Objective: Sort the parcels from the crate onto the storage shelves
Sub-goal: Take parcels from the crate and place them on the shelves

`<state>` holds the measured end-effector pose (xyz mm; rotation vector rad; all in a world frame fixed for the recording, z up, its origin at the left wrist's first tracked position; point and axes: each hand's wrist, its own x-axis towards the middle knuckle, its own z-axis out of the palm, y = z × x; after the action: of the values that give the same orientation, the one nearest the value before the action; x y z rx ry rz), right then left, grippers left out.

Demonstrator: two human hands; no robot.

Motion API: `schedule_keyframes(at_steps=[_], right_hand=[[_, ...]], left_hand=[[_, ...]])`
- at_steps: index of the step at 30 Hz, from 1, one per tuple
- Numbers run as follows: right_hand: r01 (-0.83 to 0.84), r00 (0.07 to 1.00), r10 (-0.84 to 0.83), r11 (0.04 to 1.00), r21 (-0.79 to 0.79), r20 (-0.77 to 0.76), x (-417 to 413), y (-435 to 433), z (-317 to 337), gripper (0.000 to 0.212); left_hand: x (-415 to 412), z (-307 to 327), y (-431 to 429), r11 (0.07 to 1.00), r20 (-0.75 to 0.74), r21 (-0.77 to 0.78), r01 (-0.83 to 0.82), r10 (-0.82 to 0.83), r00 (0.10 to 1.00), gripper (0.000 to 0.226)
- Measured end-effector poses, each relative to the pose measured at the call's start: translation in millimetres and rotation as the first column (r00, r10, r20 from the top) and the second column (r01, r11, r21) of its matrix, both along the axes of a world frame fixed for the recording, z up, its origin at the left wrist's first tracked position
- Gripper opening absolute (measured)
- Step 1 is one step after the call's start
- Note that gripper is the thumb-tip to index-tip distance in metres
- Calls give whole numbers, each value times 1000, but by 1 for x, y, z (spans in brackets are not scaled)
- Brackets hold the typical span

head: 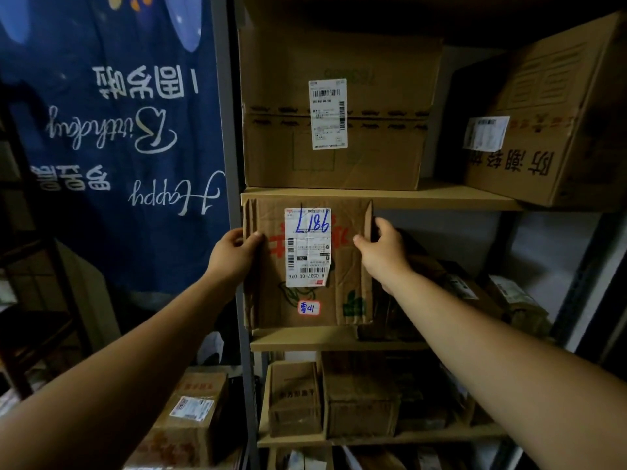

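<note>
A brown cardboard parcel with a white shipping label and blue handwritten numbers stands upright at the left end of the middle shelf. My left hand grips its left edge with the thumb on the front face. Its right edge is gripped by my right hand, fingers curled behind. The parcel fills the gap between the middle shelf and the shelf board above.
A large labelled box sits on the upper shelf, another big box to its right. Smaller parcels lie to the right on the middle shelf. More boxes fill the lower shelf. A blue banner hangs left; a box sits below it.
</note>
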<state>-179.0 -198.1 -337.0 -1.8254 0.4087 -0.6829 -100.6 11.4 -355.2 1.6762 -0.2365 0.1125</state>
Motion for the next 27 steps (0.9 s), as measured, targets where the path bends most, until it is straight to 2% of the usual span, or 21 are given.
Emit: schedule_keyframes(at_steps=[4, 8, 11, 13, 15, 19, 22, 24, 27], right_hand=[[-27, 1000, 26, 1000, -10, -15, 3, 0, -7, 52], [-120, 987, 120, 993, 5, -103, 2, 3, -22, 72], [-143, 961, 139, 990, -1, -238, 5, 8, -47, 85], [-134, 952, 125, 991, -13, -280, 7, 11, -66, 86], [-130, 945, 121, 992, -7, -303, 8, 14, -83, 82], [-47, 951, 51, 999, 21, -305, 19, 16, -114, 73], [32, 946, -41, 999, -34, -321, 32, 9, -133, 49], [31, 925, -70, 993, -110, -375, 39, 6, -145, 33], [-23, 894, -68, 980, -198, -442, 48, 2, -159, 35]], left_hand=[[2, -3, 2, 1000, -12, 22, -14, 15, 1000, 42], [3, -15, 4, 999, -61, 46, -2, 4, 998, 44], [3, -38, 8, 995, -75, 95, 36, -29, 997, 63], [6, -58, 10, 989, -85, 149, -3, 16, 996, 75], [9, -76, 11, 980, -106, 197, -41, 63, 992, 71], [19, -113, 5, 969, -117, 245, -20, 50, 992, 54], [25, -130, -4, 925, -45, 380, -9, 28, 999, 48], [31, -138, -9, 875, -28, 481, 51, -43, 999, 51], [42, -145, -13, 781, -111, 601, 170, -129, 985, 70]])
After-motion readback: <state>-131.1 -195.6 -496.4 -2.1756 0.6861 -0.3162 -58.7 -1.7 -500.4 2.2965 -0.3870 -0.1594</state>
